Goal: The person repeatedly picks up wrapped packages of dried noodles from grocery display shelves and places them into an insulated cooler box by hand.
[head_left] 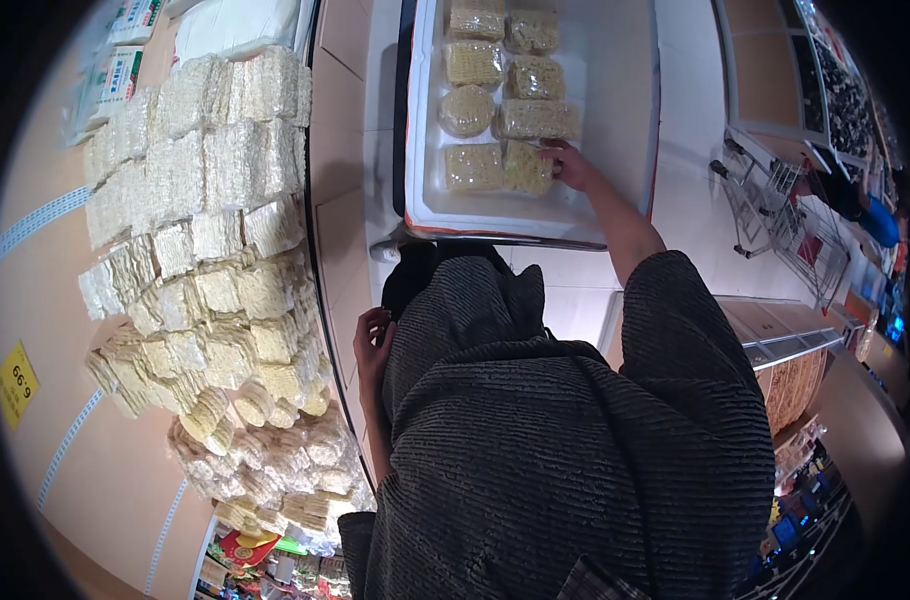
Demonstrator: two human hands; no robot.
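Note:
My right hand (569,166) reaches into a white foam box (615,130) and has its fingers closed on the right edge of a clear-wrapped pack of dried noodles (527,170). Directly left of that pack lies another noodle pack (473,167). Several more wrapped packs, among them a round one (467,110), sit in two columns along the box's left side. Beside my left thigh hangs my left hand (374,336), its fingers loosely bent and apart, with nothing seen in them.
A display counter (45,270) on the left bears stacked noodle packs (215,180) and a yellow price tag (18,384). On the right stand a shopping cart (785,215) and a person in blue (880,222). Pale floor tiles (690,190) show beside the box.

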